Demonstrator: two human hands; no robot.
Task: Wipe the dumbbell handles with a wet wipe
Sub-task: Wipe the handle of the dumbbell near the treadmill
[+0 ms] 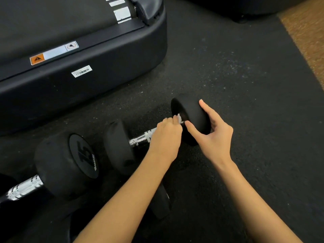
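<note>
A black dumbbell (117, 144) with a chrome handle (142, 137) lies on the dark rubber floor in the middle of the view. My left hand (166, 137) is curled round the right end of that handle and grips a white wet wipe (179, 118), of which only a small corner shows. My right hand (212, 135) holds the dumbbell's right head (191, 118), thumb on its near face and fingers over its outer rim. A second dumbbell (64, 163), marked 15, lies at the lower left, with its chrome handle (24, 188) bare.
A black treadmill base (87, 67) with warning labels fills the upper left, close behind the dumbbells. Another dark weight (161, 204) lies under my left forearm. A brown carpet strip (306, 37) runs along the upper right edge of the rubber mat.
</note>
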